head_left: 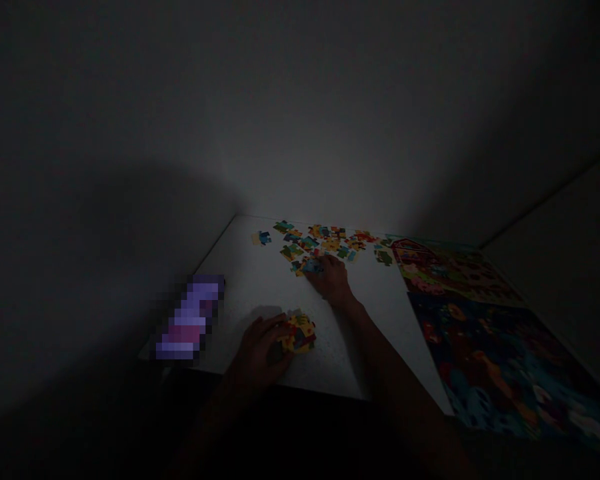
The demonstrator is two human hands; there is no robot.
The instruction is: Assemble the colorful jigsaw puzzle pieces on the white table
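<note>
In dim light, my left hand is near the front edge of the white table, its fingers closed around the left side of a cluster of yellow and red jigsaw puzzle pieces. Whether those pieces are joined or stacked I cannot tell. Farther back, my right hand has its fingertips closed on a bluish puzzle piece at the near side of a loose pile. That pile of puzzle pieces spreads along the back of the table in yellow, green, blue and orange.
Two colourful picture sheets lie at the right: a farm scene behind and a dark blue underwater-looking one in front. A blurred-out, lit phone-like screen sits at the left edge. The wall rises behind the white table.
</note>
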